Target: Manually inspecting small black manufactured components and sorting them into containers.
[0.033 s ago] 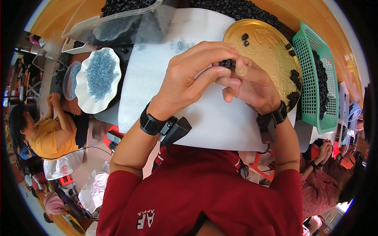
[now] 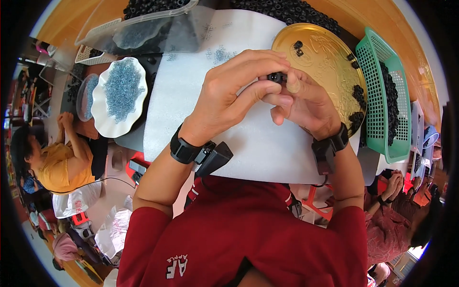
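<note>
A small round black plastic part (image 2: 276,77) is up above the white foam sheet, pinched between the thumb and forefinger of my left hand (image 2: 227,91). The fingers of my right hand (image 2: 313,98) are bent in from the other side and close on the same part, hiding some of it. Behind my right hand lies a round gold tray (image 2: 330,52) with a few black parts (image 2: 298,45) on it. The white foam sheet (image 2: 229,153) spreads under both hands, and small clear bluish pieces (image 2: 221,55) are scattered on its far area.
At left, a white scalloped dish (image 2: 99,107) holds many bluish pieces (image 2: 122,91). A clear bin (image 2: 181,36) stands far left; a heap of black parts (image 2: 291,12) lies at the back. A green basket (image 2: 377,95) stands at right. People sit on both sides.
</note>
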### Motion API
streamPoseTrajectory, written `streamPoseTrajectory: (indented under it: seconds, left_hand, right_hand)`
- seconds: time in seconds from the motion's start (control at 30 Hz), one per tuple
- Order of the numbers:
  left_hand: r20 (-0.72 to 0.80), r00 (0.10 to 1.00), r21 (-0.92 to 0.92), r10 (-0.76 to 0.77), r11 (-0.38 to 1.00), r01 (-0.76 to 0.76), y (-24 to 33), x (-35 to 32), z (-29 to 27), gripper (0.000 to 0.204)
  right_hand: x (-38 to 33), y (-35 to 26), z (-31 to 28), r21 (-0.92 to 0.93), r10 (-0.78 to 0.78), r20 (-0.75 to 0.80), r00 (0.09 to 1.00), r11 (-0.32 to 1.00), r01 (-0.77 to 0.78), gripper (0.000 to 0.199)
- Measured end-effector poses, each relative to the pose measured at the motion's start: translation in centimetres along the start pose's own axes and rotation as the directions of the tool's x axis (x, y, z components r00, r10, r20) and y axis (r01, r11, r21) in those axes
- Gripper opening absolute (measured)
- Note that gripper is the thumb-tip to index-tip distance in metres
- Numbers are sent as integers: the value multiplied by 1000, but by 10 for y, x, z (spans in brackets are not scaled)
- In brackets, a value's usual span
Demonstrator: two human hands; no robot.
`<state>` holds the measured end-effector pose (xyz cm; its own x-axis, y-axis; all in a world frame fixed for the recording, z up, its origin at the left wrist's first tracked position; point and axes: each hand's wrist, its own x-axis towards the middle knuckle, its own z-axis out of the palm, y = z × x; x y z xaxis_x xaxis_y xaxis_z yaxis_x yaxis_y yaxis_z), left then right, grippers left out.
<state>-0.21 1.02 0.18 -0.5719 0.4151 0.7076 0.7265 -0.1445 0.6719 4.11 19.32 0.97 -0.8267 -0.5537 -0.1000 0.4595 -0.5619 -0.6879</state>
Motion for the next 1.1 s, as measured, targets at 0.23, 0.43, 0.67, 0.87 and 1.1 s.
streamPoseTrajectory:
  seconds: [0.23, 0.43, 0.67, 0.87, 1.1]
  left_hand:
    - [56, 993, -89, -100, 990, 105, 6, -4, -5, 23]
    - [28, 995, -143, -94, 985, 97, 5, -4, -4, 23]
    - [26, 995, -90, -92, 991, 94, 4, -4, -7, 22]
    - [12, 996, -10, -89, 996, 89, 1, -5, -8, 23]
    - [-6, 998, 54, -63, 997, 63, 2, -3, -6, 24]
  right_hand:
    - [4, 9, 0, 91, -3, 108, 994, 996, -6, 44]
    - [3, 19, 1, 202, -16, 112, 994, 979, -7, 49]
    - [5, 14, 4, 151, -41, 78, 996, 988, 29, 43]
    - [2, 7, 11, 11, -46, -133, 990, 999, 48, 33]
    - [-2, -4, 16, -569, -280, -226, 933, 815, 107, 27]
